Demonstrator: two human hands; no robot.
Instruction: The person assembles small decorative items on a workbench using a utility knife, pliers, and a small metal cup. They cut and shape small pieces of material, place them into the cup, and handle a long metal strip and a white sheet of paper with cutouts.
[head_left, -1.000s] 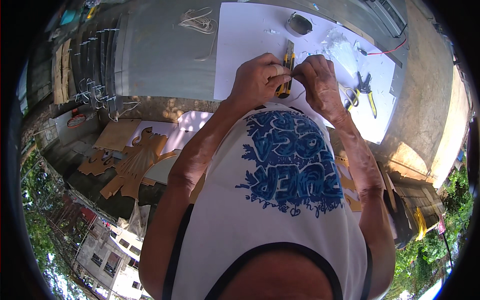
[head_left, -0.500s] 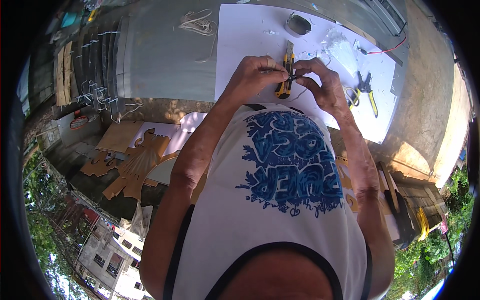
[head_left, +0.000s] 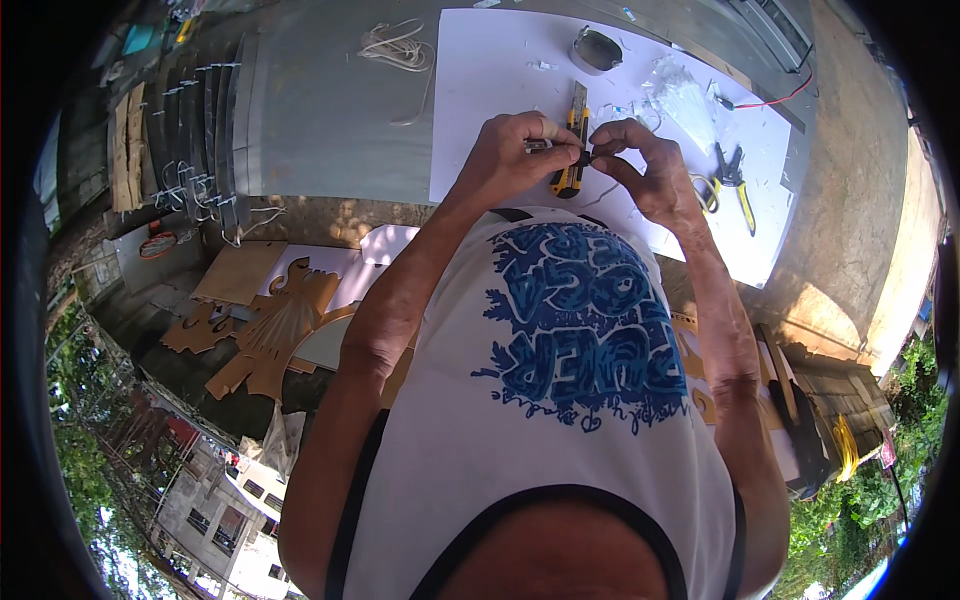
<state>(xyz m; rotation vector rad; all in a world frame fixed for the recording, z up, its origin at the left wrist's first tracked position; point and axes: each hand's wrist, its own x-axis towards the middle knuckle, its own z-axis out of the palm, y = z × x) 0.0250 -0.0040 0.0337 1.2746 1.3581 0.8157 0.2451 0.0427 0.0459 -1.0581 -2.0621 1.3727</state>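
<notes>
Above the white sheet (head_left: 480, 70), both of my hands are close together at a small black piece (head_left: 586, 158). My left hand (head_left: 512, 152) pinches it from the left between thumb and forefinger; a short dark, shiny bit (head_left: 537, 146) also shows among its curled fingers. My right hand (head_left: 645, 172) has thumb and forefinger closed on the piece's other side. What the piece is, I cannot make out. Under the fingertips lies a yellow-and-black utility knife (head_left: 569, 182), blade pointing away from me. A thin grey strand (head_left: 603, 192) trails below my right fingers.
A dark-lined round container (head_left: 597, 50) stands at the sheet's far side. Clear plastic pieces (head_left: 684, 105), scissors (head_left: 707, 192) and yellow-handled pliers (head_left: 733, 183) lie to the right. A coil of pale cord (head_left: 395, 47) rests on the grey tabletop (head_left: 320, 130). Cut brown panels (head_left: 290, 315) lie below left.
My left fingers have shifted slightly, so the shiny bit among them shows more. The black piece has turned a little between my hands. The tools have stayed put.
</notes>
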